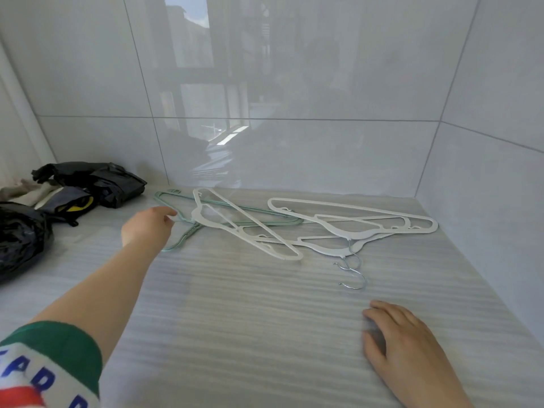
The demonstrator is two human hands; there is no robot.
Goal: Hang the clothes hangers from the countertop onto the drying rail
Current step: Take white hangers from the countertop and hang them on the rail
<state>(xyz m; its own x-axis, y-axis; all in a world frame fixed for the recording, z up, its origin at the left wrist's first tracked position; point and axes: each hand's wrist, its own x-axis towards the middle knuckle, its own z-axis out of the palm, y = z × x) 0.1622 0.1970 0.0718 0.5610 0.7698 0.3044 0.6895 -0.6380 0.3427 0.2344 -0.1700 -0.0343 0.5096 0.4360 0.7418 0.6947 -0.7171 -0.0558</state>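
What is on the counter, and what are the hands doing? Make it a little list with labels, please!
Surface: striped grey countertop
Hangers: one green hanger and several white hangers, lying overlapped near the wall
Left hand: reaches the green hanger's left end; grip hidden
Right hand: rests flat on the countertop
Also there: black plastic bags, far left

The surface (235, 319) is pale grey with fine horizontal streaks and runs into a corner at the far right. Large glossy white tiles with thin grey joints cover the far wall (88, 69) and the right wall (500, 142). The far wall mirrors window frames and building outlines in soft daylight. Crumpled black bags (97, 178) and cloth (23, 189) lie far left.
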